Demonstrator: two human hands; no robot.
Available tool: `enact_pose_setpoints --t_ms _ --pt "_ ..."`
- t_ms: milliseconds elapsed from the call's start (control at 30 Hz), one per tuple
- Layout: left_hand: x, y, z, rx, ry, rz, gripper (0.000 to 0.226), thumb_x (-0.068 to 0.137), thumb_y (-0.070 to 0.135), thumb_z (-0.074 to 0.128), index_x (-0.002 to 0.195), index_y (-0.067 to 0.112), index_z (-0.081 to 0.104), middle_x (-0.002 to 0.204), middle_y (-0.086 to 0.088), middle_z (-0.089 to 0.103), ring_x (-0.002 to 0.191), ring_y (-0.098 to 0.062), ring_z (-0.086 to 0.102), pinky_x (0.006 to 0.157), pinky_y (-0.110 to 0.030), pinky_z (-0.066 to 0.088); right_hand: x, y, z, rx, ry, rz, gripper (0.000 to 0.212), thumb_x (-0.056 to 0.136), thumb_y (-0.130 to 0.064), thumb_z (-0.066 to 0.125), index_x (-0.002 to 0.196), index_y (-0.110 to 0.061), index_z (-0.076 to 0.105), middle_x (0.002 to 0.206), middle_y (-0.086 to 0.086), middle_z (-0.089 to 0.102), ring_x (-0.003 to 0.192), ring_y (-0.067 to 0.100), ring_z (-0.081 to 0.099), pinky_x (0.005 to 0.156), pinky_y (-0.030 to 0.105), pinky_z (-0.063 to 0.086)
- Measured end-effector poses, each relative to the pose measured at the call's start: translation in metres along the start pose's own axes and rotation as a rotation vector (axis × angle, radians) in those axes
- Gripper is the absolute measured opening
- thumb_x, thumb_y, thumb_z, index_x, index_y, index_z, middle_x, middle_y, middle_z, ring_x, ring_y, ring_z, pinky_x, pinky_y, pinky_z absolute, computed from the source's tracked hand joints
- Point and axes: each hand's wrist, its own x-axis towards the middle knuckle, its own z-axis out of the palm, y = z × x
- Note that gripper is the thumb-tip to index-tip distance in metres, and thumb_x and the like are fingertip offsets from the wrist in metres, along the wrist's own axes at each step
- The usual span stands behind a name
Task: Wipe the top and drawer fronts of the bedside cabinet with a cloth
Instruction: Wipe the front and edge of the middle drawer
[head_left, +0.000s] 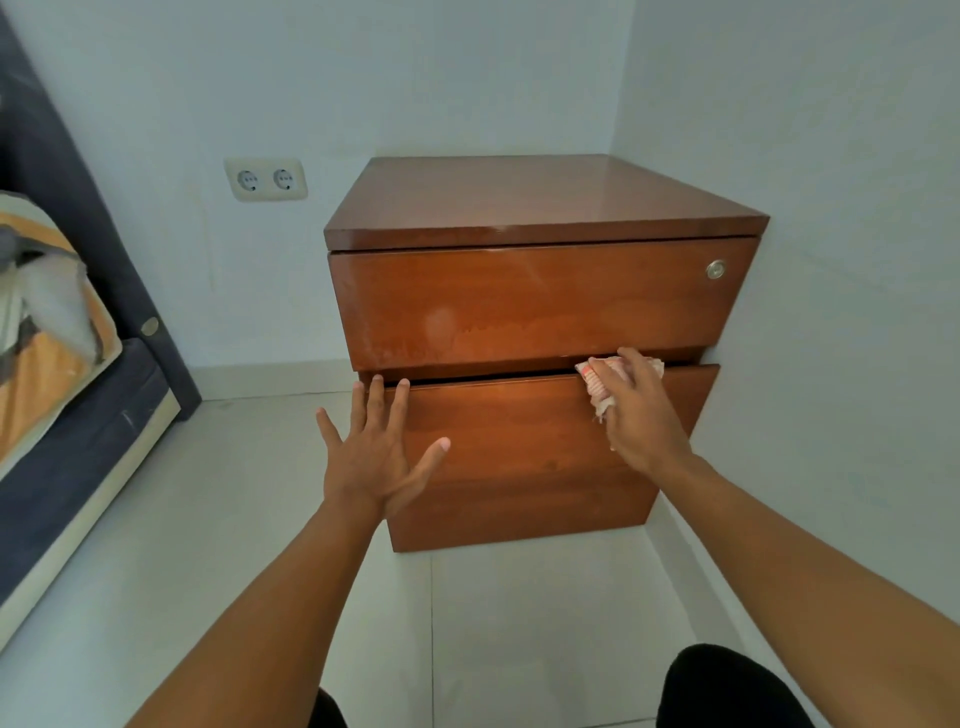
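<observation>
Observed: right hand (641, 415) holds cloth (597, 387) bunched under fingers at lower drawer (519, 467) top edge; left hand (376, 452) fingers wide, alongside. Advise firm overlapping strokes

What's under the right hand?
A pink-and-white cloth, held by the right hand at the top edge of the lower drawer front. Cloth's middle and the wood beneath are covered.
</observation>
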Motion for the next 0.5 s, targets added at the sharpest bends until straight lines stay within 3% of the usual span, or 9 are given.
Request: enact_pose_setpoints --t_ms 133,333,500 --pt "0.001 -0.003 0.000 0.006 -0.009 0.010 0.097 0.085 0.087 0.007 0.162 0.031 -0.004 0.171 -0.005 -0.005 0.157 -0.028 -0.009 0.118 -0.072 -0.002 -0.016 0.002 0.026 -0.047 -0.088 0.049 0.078 0.102 -0.034 0.051 0.165 -0.027 0.007 0.174 0.000 -0.004 0.159 0.030 -0.015 0.123 0.047 0.014" --pt "0.001 -0.001 0.007 -0.032 0.027 0.000 0.099 0.084 0.089 0.009 0.162 0.031 -0.003 0.171 -0.005 -0.005 0.157 -0.028 -0.011 0.118 -0.071 -0.002 -0.016 -0.001 0.028 0.038 -0.055 0.035 0.090 0.091 -0.067 0.038 0.165 -0.028 0.006 0.174 -0.001 -0.006 0.158 0.029 -0.018 0.123 0.052 0.017" --pt "0.004 -0.002 0.011 -0.034 0.053 0.007 0.100 0.083 0.089 0.010 0.163 0.029 0.000 0.171 -0.006 -0.001 0.157 -0.029 -0.009 0.118 -0.073 0.001 -0.018 -0.003 0.030 0.093 -0.060 0.025 0.098 0.087 -0.075 0.040 0.165 -0.030 0.001 0.173 -0.005 -0.013 0.157 0.026 -0.025 0.119 0.047 0.013"
